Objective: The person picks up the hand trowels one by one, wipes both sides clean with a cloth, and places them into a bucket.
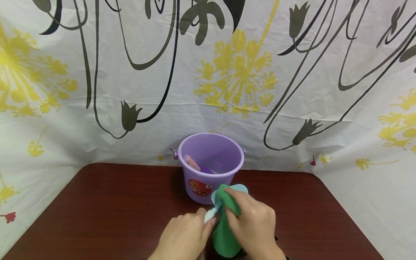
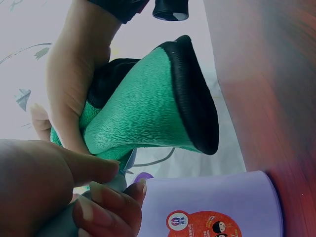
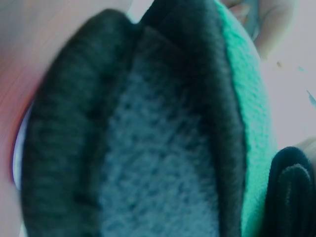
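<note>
My left hand (image 1: 183,233) grips the slim handle of a light blue tool (image 1: 241,187) that looks like a toy shovel. Its broad head sits partly under a green cloth (image 1: 226,236) with a black edge. The right hand (image 1: 255,216) pinches this cloth around the head, and the rest of it hangs below. In the left wrist view, the left fingers curl about the handle (image 2: 61,219) beside the draped cloth (image 2: 140,101). The cloth's black border and greyish underside (image 3: 158,148) fill much of the right wrist view.
Just beyond the hands a purple bucket (image 1: 211,176) stands at the back of the dark red-brown table (image 1: 113,209). Inside it lie a pinkish piece (image 1: 191,162) and a purple piece (image 1: 208,169). A white patterned sheet (image 1: 156,86) hangs behind the table.
</note>
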`<state>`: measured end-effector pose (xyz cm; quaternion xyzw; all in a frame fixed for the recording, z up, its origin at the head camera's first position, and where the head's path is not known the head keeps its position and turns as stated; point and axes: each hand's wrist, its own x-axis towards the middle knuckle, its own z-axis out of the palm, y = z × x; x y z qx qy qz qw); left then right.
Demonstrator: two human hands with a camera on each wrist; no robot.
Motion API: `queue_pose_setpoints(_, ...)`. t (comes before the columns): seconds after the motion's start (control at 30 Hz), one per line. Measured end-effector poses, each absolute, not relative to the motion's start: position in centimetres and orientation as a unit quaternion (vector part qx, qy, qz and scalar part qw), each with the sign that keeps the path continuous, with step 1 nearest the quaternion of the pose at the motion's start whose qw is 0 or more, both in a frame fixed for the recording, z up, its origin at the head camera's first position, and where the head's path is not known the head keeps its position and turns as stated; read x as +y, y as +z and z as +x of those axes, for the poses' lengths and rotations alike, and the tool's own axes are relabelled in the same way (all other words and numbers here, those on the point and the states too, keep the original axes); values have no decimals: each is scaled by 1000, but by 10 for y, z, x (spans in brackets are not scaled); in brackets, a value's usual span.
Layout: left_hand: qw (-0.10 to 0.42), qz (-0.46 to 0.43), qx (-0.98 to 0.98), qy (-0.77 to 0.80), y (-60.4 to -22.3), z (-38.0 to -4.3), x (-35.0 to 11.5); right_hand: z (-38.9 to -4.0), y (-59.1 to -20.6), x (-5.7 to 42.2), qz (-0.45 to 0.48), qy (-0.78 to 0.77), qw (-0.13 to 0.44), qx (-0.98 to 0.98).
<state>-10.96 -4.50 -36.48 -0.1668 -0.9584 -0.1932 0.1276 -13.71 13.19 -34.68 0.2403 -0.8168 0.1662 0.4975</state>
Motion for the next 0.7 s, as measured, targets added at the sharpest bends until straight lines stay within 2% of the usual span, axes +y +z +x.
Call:
queue_pose_setpoints(0.43,127,-165,-957,-200,-365,-110,-45,-139,-343,141,194,172,502,-825)
queue_pose_setpoints(0.7,135,-165,-957,-199,-367,-110,-48,-140,-346,139,222,189,479,-828)
